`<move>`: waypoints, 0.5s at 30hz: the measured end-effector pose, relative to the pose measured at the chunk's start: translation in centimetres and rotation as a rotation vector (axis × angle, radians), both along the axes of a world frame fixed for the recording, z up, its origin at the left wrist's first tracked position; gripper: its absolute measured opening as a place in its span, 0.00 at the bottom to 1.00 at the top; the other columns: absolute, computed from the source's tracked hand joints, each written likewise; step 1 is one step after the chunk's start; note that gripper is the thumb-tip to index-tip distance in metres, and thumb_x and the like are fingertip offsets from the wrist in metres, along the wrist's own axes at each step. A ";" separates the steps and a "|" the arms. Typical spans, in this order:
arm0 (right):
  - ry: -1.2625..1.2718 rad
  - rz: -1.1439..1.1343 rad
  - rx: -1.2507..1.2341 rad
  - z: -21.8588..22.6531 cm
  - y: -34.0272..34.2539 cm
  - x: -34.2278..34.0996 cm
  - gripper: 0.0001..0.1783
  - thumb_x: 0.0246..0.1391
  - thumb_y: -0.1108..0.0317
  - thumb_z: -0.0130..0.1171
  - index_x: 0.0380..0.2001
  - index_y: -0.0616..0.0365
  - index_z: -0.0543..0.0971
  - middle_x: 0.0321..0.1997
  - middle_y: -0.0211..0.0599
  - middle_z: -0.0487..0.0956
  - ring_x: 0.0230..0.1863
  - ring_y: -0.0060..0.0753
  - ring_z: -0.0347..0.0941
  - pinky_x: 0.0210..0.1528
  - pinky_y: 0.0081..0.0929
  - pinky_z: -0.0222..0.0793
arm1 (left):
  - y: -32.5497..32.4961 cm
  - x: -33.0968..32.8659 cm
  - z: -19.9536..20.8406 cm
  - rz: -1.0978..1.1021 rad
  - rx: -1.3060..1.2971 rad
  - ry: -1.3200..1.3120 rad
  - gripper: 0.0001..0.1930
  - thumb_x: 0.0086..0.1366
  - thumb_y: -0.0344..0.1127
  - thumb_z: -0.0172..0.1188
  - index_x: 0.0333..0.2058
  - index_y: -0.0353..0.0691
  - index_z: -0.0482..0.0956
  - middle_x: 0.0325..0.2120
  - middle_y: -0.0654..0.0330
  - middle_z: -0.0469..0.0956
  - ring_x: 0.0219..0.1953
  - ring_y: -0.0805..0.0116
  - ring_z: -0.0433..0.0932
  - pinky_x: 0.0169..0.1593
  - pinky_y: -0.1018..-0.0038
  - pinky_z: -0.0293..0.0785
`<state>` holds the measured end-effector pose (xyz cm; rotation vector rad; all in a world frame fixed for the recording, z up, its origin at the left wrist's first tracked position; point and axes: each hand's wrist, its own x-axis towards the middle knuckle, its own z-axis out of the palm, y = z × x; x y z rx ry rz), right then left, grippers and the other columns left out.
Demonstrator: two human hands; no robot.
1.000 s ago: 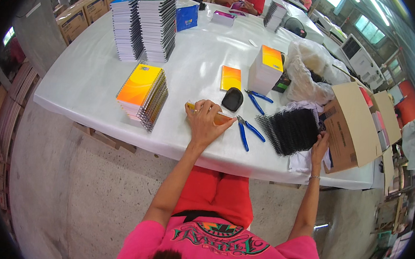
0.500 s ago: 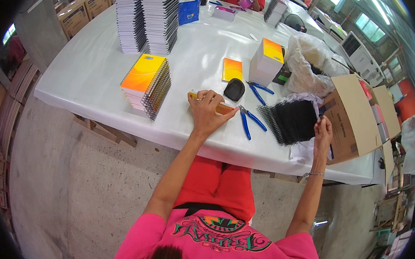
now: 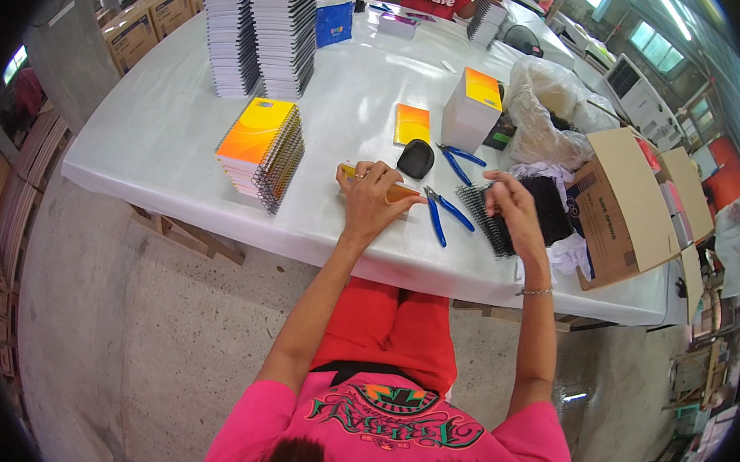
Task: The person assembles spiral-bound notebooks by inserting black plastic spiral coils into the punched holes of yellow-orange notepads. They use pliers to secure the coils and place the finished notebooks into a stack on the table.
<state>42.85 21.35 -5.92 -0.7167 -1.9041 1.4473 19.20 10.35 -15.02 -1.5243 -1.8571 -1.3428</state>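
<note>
head | left hand gripping notebook | right hand – grip unclear | carton – dark lettering

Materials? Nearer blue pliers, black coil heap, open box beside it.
Nearer blue pliers: metal head, likely steel, judging by its grey look; smooth handles, probably plastic or rubber sleeves.
Black coil heap: dark thin loops with little shine; plastic or coated wire, can't tell.
Open box: most likely cardboard; matte brown, folded flaps.

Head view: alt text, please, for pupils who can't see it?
A person's left grip holds a yellow-orange pad on a white table; the right grip is raised near black coils. Blue-handled pliers lie between; spiral notebooks are stacked left.
</note>
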 end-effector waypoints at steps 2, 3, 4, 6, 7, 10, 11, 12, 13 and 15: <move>-0.111 0.010 0.054 -1.3 -0.1 -1.4 0.13 0.67 0.66 0.51 0.50 0.61 0.74 0.27 0.26 0.72 0.27 0.16 0.65 0.32 0.16 0.62 | 0.1 0.0 -0.1 -0.013 -0.045 -0.003 0.22 0.46 0.60 0.73 0.29 0.51 0.82 0.34 0.71 0.75 0.47 0.65 0.70 0.58 0.46 0.50; -0.160 0.031 0.067 -1.6 -0.2 -2.0 0.13 0.66 0.67 0.52 0.49 0.61 0.75 0.28 0.28 0.74 0.29 0.18 0.67 0.34 0.17 0.64 | 0.1 0.0 0.0 -0.016 -0.070 -0.004 0.21 0.48 0.61 0.72 0.31 0.53 0.82 0.35 0.72 0.75 0.47 0.66 0.70 0.58 0.45 0.50; -0.210 0.052 0.079 -1.9 -0.4 -2.6 0.12 0.65 0.67 0.52 0.48 0.61 0.75 0.30 0.31 0.75 0.31 0.20 0.69 0.37 0.19 0.66 | 0.1 0.0 0.0 -0.029 -0.069 -0.011 0.20 0.48 0.60 0.72 0.31 0.54 0.82 0.35 0.72 0.75 0.48 0.67 0.70 0.58 0.45 0.49; -0.256 0.072 0.226 -2.5 -1.0 -3.7 0.12 0.65 0.68 0.52 0.46 0.63 0.76 0.34 0.36 0.78 0.35 0.25 0.72 0.41 0.24 0.68 | 0.1 0.0 0.2 -0.053 -0.065 -0.026 0.18 0.49 0.59 0.71 0.31 0.55 0.83 0.35 0.72 0.76 0.48 0.67 0.70 0.59 0.45 0.49; -0.279 0.082 0.300 -2.7 -1.3 -4.2 0.12 0.64 0.69 0.52 0.46 0.64 0.76 0.35 0.38 0.79 0.37 0.28 0.73 0.44 0.26 0.69 | 0.0 -0.1 0.2 -0.057 -0.069 -0.032 0.18 0.50 0.59 0.71 0.31 0.55 0.84 0.36 0.72 0.76 0.48 0.67 0.70 0.59 0.45 0.49; -0.310 0.102 0.357 -2.6 -2.5 -5.4 0.11 0.63 0.71 0.52 0.44 0.66 0.77 0.41 0.43 0.80 0.42 0.36 0.75 0.50 0.30 0.70 | -0.1 -0.1 0.2 -0.068 -0.059 -0.045 0.16 0.49 0.57 0.72 0.31 0.56 0.85 0.36 0.72 0.76 0.49 0.67 0.70 0.59 0.47 0.48; -0.271 0.128 0.405 -2.8 -2.5 -5.6 0.11 0.64 0.71 0.51 0.44 0.67 0.78 0.40 0.45 0.80 0.39 0.40 0.75 0.49 0.31 0.70 | 0.0 -0.2 0.1 -0.072 -0.045 -0.047 0.15 0.48 0.55 0.73 0.31 0.56 0.85 0.35 0.72 0.76 0.49 0.66 0.70 0.59 0.48 0.48; -0.276 0.121 0.398 -3.0 -2.5 -5.6 0.11 0.64 0.71 0.51 0.44 0.66 0.78 0.39 0.45 0.80 0.39 0.40 0.75 0.49 0.31 0.70 | 0.0 -0.2 0.1 -0.079 -0.031 -0.050 0.14 0.46 0.53 0.73 0.30 0.56 0.86 0.35 0.71 0.76 0.48 0.65 0.70 0.59 0.49 0.48; -0.280 0.113 0.391 -3.1 -2.4 -5.6 0.11 0.64 0.71 0.51 0.44 0.66 0.78 0.39 0.45 0.80 0.39 0.40 0.75 0.48 0.31 0.70 | 0.0 -0.2 0.2 -0.085 -0.031 -0.052 0.14 0.46 0.53 0.73 0.30 0.56 0.86 0.35 0.71 0.76 0.48 0.65 0.70 0.59 0.49 0.47; -0.263 0.104 0.397 -3.3 -2.4 -5.7 0.12 0.64 0.71 0.51 0.45 0.66 0.78 0.36 0.45 0.80 0.37 0.39 0.74 0.46 0.31 0.70 | 0.1 -0.3 0.2 -0.092 -0.031 -0.054 0.14 0.46 0.52 0.73 0.30 0.56 0.85 0.35 0.71 0.76 0.48 0.65 0.70 0.60 0.49 0.47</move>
